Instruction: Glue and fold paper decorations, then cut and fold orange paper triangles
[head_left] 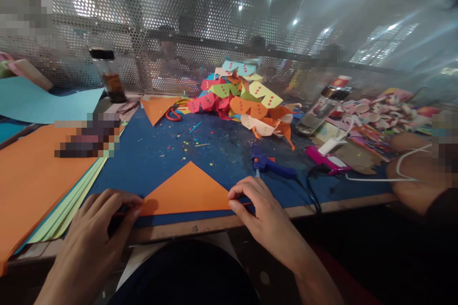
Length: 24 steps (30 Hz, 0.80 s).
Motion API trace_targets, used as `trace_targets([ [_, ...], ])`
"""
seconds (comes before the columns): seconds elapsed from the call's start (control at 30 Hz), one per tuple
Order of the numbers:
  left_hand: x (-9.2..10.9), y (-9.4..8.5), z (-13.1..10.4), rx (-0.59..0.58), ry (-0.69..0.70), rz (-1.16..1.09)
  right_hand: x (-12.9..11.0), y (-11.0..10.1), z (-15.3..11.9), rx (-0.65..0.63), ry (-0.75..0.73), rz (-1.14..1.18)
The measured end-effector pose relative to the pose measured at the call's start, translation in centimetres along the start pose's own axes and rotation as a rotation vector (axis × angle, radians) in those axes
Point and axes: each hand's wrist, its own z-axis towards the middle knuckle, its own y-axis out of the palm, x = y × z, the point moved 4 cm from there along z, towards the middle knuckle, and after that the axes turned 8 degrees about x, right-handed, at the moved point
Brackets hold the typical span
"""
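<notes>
An orange paper triangle (189,188), which looks like a folded sheet, lies at the table's front edge with its point facing away from me. My left hand (102,221) pinches its left corner between thumb and fingers. At the right corner, my right hand (255,205) grips the paper in the same way. Just beyond my right hand rests a blue glue gun (274,167), its cord running right. To the left, a stack of orange paper (32,176) lies over green and blue sheets, close to my left hand.
Cut and folded paper pieces (246,97) are heaped at the back. Nearby are an orange triangle (157,107), red-handled scissors (173,114) and two bottles. A phone (89,138) lies on the stack. A pink device (327,159) and another person's arm (411,181) are at right.
</notes>
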Motion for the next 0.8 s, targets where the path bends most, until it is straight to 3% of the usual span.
trace_targets([
  [0.4, -0.3, -0.3, 0.1, 0.008, 0.117, 0.027, 0.9, -0.7, -0.2, 0.003, -0.026, 0.068],
  [0.8, 3.4, -0.5, -1.3, 0.016, 0.401, 0.128, 0.8, -0.5, -0.4, 0.032, -0.064, 0.047],
])
